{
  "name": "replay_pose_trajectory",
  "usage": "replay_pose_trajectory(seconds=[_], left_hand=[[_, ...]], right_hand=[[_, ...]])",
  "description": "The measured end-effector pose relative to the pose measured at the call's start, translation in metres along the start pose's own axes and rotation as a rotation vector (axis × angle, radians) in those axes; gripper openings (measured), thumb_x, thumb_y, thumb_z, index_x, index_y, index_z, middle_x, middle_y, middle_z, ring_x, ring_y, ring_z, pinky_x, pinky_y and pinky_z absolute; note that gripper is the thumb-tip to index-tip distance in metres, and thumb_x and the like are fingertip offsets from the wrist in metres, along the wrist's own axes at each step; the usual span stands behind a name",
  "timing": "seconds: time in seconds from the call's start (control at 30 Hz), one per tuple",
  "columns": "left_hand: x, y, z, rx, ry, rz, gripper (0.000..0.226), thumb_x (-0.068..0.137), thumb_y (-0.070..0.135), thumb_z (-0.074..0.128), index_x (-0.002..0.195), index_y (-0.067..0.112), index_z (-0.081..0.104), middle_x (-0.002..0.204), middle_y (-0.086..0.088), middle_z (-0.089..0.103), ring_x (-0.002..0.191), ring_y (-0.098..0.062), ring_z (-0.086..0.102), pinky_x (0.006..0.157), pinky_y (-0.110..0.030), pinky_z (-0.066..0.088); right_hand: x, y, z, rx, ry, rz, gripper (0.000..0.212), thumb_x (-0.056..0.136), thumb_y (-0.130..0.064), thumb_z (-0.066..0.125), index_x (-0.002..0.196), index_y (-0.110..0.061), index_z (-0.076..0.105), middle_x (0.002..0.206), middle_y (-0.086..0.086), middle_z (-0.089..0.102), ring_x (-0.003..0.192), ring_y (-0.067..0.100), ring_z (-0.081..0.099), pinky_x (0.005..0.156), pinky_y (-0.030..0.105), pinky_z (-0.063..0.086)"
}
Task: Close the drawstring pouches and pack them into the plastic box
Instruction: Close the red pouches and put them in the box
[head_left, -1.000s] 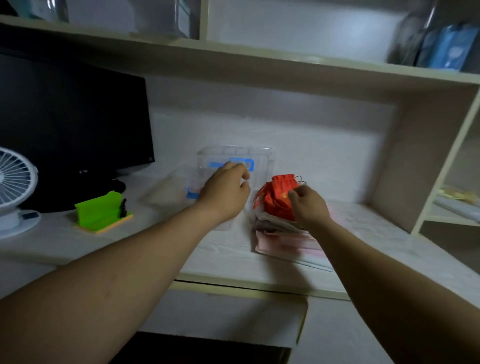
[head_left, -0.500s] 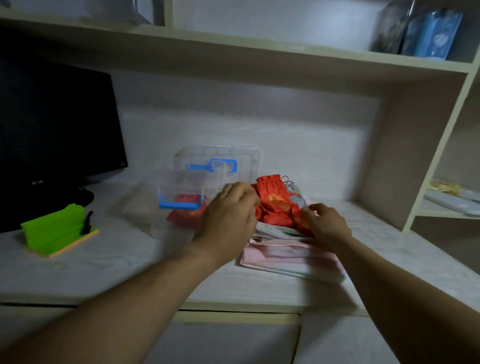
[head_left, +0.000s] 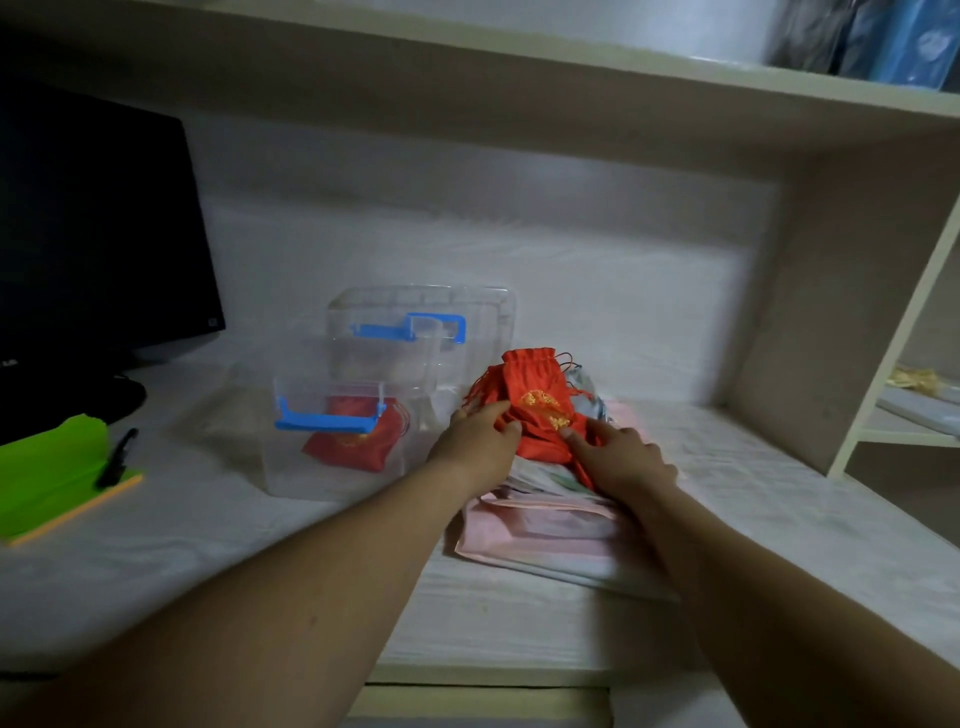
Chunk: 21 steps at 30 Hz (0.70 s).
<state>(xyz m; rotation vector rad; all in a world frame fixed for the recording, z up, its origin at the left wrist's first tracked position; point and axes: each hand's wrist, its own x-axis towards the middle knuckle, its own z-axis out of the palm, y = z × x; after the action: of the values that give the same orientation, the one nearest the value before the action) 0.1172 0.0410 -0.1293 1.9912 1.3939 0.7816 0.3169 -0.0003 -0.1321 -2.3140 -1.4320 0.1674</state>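
With your left hand (head_left: 480, 436) pinching the edge of the pouches (head_left: 540, 410) heaped just right of the box (head_left: 332, 467) and your right hand (head_left: 618, 457) resting loose-fingered on them, tangled cords (head_left: 566, 358) could have dragged several pouches up together, unclosed.

Count, desk surface.

Clear plastic box (head_left: 332, 467): one, mid-desk toward the back edge. Lid (head_left: 483, 317): one, stood behind it. Blue fittings: two, a clasp (head_left: 327, 420) on the box front and a handle (head_left: 415, 328) on the lid.

Red pouch in the box (head_left: 353, 446): one. Heap of red pouches (head_left: 537, 402) just right of the box: at least two, and I cannot tell the exact number.

Hands at the heap: two, left hand (head_left: 475, 441) and right hand (head_left: 623, 460).

Flat pink packets (head_left: 540, 530) under the heap: several, not countable.

Toward the desk's left edge: one monitor (head_left: 93, 234), one green stand (head_left: 47, 473), one black pen (head_left: 117, 457).
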Motion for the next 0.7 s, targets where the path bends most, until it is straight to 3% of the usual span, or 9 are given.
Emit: replay_pose_trajectory(seconds=[0.1,0.27,0.4,0.47,0.53,0.6,0.7], left_hand=[[0.009,-0.009,-0.002,-0.059,0.075,0.005,0.045,0.103,0.039,0.045,0.146,0.039,0.052,0.153,-0.01,0.046,0.122,-0.032,0.06,0.108,-0.045,0.05],[0.002,-0.029,-0.001,0.021,0.126,0.026,0.041,0.106,0.032,0.042,0.145,0.033,0.056,0.151,-0.006,0.05,0.131,-0.03,0.054,0.111,-0.042,0.045],[-0.006,-0.045,-0.009,0.003,0.177,0.026,0.039,0.102,0.031,0.043,0.135,0.031,0.063,0.142,-0.006,0.059,0.123,-0.031,0.059,0.106,-0.046,0.049],[-0.009,-0.045,-0.016,0.011,0.176,0.009,0.033,0.102,0.032,0.041,0.119,0.028,0.069,0.131,-0.01,0.064,0.115,-0.033,0.061,0.1,-0.042,0.05],[-0.011,-0.039,-0.025,-0.006,0.168,-0.029,0.034,0.104,0.035,0.037,0.087,0.021,0.063,0.112,-0.017,0.067,0.1,-0.037,0.06,0.086,-0.037,0.048],[-0.009,-0.027,-0.035,-0.027,0.201,-0.059,0.04,0.106,0.039,0.034,0.08,0.017,0.055,0.099,-0.017,0.064,0.092,-0.035,0.057,0.08,-0.037,0.043],[0.01,-0.016,-0.043,-0.056,0.287,-0.044,0.037,0.103,0.044,0.044,0.09,0.014,0.062,0.097,-0.012,0.068,0.094,-0.033,0.063,0.081,-0.038,0.048]], right_hand=[[0.001,-0.01,0.007,0.001,-0.011,-0.011,0.074,0.087,-0.088,0.035,0.15,-0.051,0.04,0.156,0.004,0.045,0.143,0.037,0.039,0.115,0.055,0.029],[0.006,-0.019,0.015,0.022,-0.015,-0.049,0.074,0.088,-0.086,0.034,0.151,-0.048,0.041,0.158,0.005,0.043,0.143,0.04,0.037,0.115,0.056,0.031],[0.005,-0.027,0.022,0.037,-0.067,-0.089,0.087,0.079,-0.094,0.028,0.15,-0.045,0.043,0.156,0.007,0.045,0.142,0.041,0.039,0.116,0.057,0.031],[0.005,-0.029,0.021,0.069,-0.088,-0.138,0.089,0.077,-0.095,0.027,0.145,-0.042,0.051,0.151,0.006,0.053,0.137,0.038,0.048,0.114,0.052,0.035],[0.006,-0.031,0.015,0.076,-0.123,-0.172,0.075,0.089,-0.085,0.033,0.141,-0.037,0.057,0.147,0.008,0.058,0.133,0.036,0.053,0.112,0.045,0.039],[0.006,-0.034,0.003,0.018,-0.04,-0.113,0.068,0.093,-0.082,0.03,0.138,-0.04,0.059,0.145,0.009,0.055,0.134,0.039,0.048,0.111,0.051,0.037],[0.014,-0.052,-0.009,0.027,0.233,-0.109,0.056,0.098,-0.069,0.035,0.13,-0.034,0.065,0.136,0.011,0.058,0.13,0.04,0.048,0.105,0.051,0.04]])
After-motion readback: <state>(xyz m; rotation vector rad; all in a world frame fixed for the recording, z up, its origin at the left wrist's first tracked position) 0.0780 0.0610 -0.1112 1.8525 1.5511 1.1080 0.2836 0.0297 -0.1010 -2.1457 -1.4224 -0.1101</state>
